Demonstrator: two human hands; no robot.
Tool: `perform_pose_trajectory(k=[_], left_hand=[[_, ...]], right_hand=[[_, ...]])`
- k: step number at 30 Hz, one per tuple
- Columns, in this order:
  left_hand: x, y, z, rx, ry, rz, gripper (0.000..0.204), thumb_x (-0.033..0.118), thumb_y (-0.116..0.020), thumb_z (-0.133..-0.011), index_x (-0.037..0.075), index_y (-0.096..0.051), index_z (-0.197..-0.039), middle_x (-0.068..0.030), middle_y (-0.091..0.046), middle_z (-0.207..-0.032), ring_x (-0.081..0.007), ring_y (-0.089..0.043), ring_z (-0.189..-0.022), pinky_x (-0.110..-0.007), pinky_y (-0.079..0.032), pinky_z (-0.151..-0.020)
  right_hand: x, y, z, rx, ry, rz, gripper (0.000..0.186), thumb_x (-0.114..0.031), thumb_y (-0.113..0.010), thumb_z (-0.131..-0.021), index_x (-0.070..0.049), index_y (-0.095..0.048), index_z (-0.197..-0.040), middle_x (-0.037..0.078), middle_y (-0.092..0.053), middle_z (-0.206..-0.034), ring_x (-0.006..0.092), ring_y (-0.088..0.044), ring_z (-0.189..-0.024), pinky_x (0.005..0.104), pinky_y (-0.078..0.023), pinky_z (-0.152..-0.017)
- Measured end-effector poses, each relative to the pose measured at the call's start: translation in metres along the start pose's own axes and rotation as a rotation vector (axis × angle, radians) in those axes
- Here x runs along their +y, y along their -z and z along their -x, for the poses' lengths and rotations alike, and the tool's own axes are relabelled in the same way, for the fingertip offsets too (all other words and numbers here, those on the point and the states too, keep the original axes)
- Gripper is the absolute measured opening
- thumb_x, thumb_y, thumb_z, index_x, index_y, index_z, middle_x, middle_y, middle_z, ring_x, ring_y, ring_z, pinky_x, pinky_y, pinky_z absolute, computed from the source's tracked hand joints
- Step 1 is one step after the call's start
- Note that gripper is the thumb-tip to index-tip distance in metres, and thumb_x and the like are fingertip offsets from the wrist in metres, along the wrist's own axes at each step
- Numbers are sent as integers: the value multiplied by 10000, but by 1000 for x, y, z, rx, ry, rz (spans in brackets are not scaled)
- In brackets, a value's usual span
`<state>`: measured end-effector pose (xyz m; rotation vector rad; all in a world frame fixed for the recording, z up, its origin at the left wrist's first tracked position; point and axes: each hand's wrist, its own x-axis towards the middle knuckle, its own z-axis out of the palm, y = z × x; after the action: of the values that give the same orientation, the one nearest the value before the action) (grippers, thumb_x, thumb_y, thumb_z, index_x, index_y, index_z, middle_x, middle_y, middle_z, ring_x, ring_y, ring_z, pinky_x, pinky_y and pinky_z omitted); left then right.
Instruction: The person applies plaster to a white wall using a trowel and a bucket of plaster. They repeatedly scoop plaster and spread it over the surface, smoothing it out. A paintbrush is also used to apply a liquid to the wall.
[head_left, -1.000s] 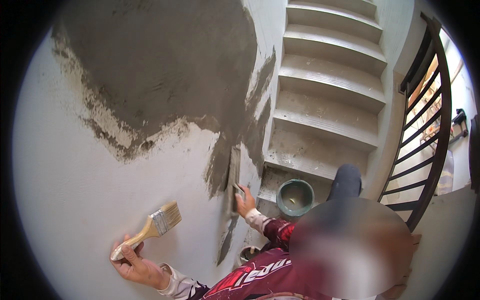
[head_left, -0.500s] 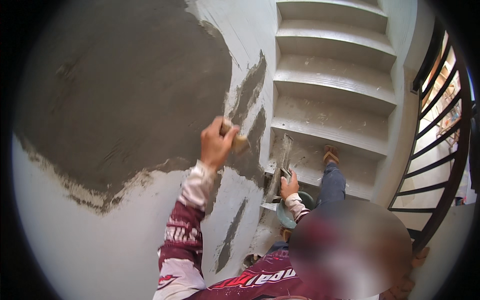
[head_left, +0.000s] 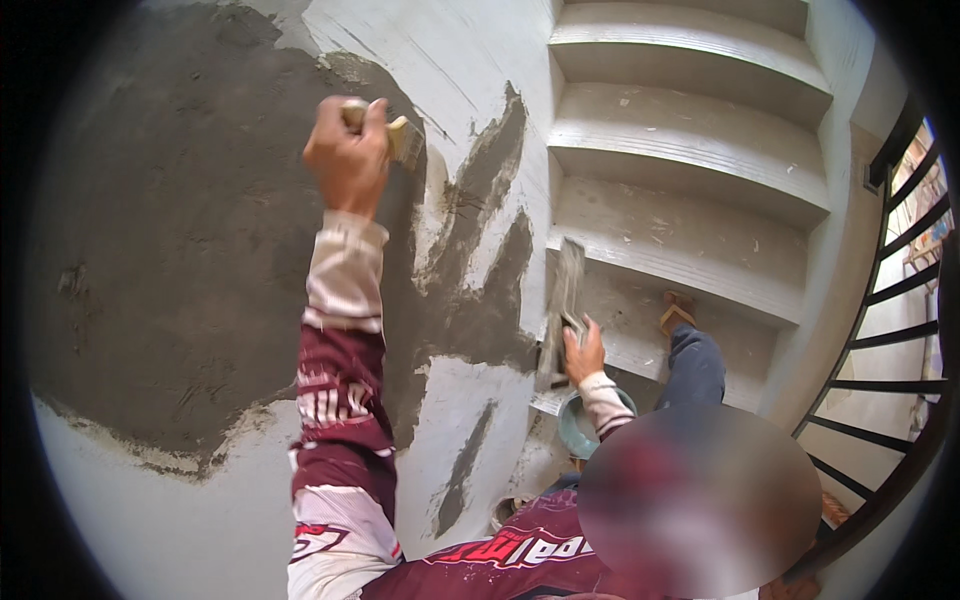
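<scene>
The left hand (head_left: 345,160) is closed round a brush (head_left: 400,135), bristles pressed to the wet plaster (head_left: 150,250), evidently for smoothing. The right hand (head_left: 583,350) is clamped on a trowel (head_left: 562,310), held low above a bucket (head_left: 580,425), apparently kept ready.

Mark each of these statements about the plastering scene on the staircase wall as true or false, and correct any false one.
1. The left hand holds a paintbrush against the wet grey plaster. True.
2. The right hand is empty. False: it grips a long plastering float, held upright near the corner of the wall.
3. A round bucket sits just below the right hand. True.
4. The stairs are carpeted in red. False: they are bare pale concrete steps.
5. A dark metal railing runs along the right side of the view. True.
6. The sleeve on the raised arm is plain blue. False: it is maroon and white.
</scene>
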<state>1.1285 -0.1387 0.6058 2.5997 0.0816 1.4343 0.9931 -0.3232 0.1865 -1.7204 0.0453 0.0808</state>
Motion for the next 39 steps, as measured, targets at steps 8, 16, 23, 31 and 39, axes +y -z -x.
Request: perform_pose_trajectory(k=[8, 16, 23, 31, 39], left_hand=[[21, 190, 150, 179, 465, 175, 218, 35, -657, -891, -16, -567, -1084, -103, -612, -958, -172, -643, -825, -278, -594, -644], [39, 376, 240, 269, 611, -518, 320, 323, -525, -992, 11, -511, -925, -113, -553, -877, -210, -510, -780, -345, -436, -690], [-40, 479, 343, 508, 320, -1155, 247, 203, -480, -1011, -13, -587, -1066, -235, -581, -1116, -384, -568, -995, -475, -476, -865], [-40, 479, 343, 319, 410, -1500, 241, 177, -552, -974, -21, -586, -1107, -238, -564, -1141, -417, -569, -1014, -518, -467, -890], [-69, 552, 377, 123, -95, -1618, 521, 480, -564, -948, -40, -538, -961, -153, -545, -806, -286, -544, -797, -455, -484, -721]], right_hand=[[-108, -161, -58, -101, 5, -367, 455, -331, -560, -958, -35, -538, -1302, 245, -622, -1200, 375, -596, -1137, 409, -445, -978], [-196, -145, -260, -281, 103, -242, 488, -386, -479, -983, -70, -441, -1354, 260, -529, -1301, 454, -542, -1165, 499, -494, -939], [-78, -176, 80, -287, 139, -309, 392, -127, -491, -934, -9, -533, -1306, 242, -599, -1250, 374, -588, -1158, 398, -474, -974], [-225, -127, -197, -261, 4, -404, 395, -205, -526, -940, -30, -518, -1294, 214, -648, -1124, 336, -641, -1005, 428, -518, -898], [-107, -185, 58, -176, 270, -325, 406, -56, -550, -893, -43, -540, -1298, 211, -618, -1239, 330, -559, -1223, 421, -419, -1046]])
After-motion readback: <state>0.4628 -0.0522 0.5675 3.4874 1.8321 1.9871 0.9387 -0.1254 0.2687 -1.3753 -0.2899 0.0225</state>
